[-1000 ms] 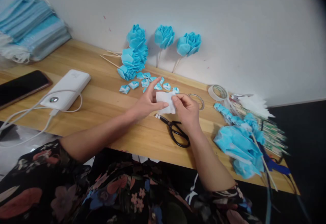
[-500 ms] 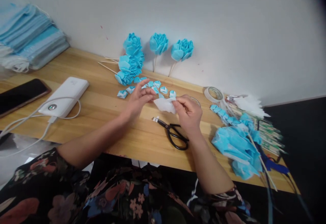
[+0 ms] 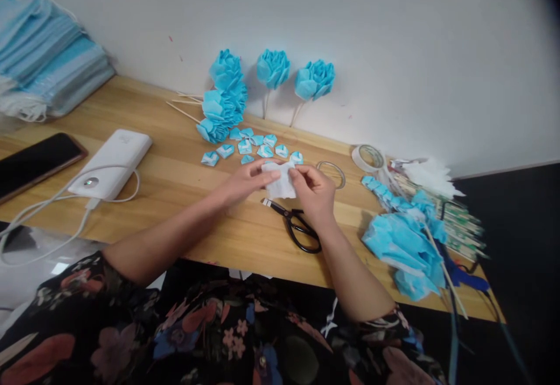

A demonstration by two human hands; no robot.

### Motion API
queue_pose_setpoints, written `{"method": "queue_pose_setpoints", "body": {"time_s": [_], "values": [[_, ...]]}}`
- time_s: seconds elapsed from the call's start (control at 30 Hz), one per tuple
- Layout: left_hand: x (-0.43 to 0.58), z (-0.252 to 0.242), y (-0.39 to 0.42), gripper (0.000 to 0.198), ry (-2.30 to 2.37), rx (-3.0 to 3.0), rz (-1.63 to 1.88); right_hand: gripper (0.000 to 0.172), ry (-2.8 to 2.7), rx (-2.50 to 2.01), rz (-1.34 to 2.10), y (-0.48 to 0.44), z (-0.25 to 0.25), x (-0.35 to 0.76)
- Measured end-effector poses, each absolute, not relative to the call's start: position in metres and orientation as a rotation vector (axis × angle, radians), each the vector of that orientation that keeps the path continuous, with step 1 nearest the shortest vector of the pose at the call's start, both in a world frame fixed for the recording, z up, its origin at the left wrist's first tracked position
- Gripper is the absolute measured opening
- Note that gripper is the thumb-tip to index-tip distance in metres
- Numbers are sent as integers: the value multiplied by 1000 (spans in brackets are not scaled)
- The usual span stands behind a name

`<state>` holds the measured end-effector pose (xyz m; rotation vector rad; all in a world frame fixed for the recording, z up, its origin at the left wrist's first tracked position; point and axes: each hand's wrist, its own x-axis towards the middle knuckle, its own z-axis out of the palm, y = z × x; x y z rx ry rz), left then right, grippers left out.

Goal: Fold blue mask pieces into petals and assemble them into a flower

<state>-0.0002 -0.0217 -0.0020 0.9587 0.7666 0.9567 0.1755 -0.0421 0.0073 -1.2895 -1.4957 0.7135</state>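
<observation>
Both of my hands hold a small white piece of fabric [image 3: 280, 183] just above the wooden table [image 3: 184, 198]. My left hand [image 3: 245, 185] pinches its left edge with the fingers together. My right hand [image 3: 312, 192] pinches its right edge, fingers curled. Black scissors [image 3: 294, 224] lie on the table right under my right hand. Beyond the fabric lie several small folded blue petals [image 3: 251, 146]. Blue fabric flowers on sticks [image 3: 271, 76] lean on the wall behind them.
A white power bank [image 3: 111, 162] with a cable and a black phone [image 3: 37, 160] lie at the left. Stacked blue masks [image 3: 48, 64] sit far left. Tape rolls [image 3: 370, 159], a heap of blue fabric [image 3: 405, 242] and sticks [image 3: 455, 224] are at the right.
My left hand's fingers, stretched out earlier, have closed onto the white fabric's left edge. The fabric has been turned and sits lower between both hands. The camera view shifted slightly.
</observation>
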Motion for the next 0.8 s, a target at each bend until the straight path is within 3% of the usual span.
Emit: {"method": "queue_pose_setpoints", "body": {"time_s": [0.3, 0.6, 0.8], "values": [[-3, -15, -18, 33, 882, 1011, 967, 19, -1455, -1270, 779, -41, 3, 173], [-5, -16, -15, 44, 953, 946, 1067, 53, -1318, -1124, 1131, -33, 2, 183], [-1, -16, -18, 45, 966, 980, 1016, 46, -1486, -1219, 1006, -37, 5, 179]]}}
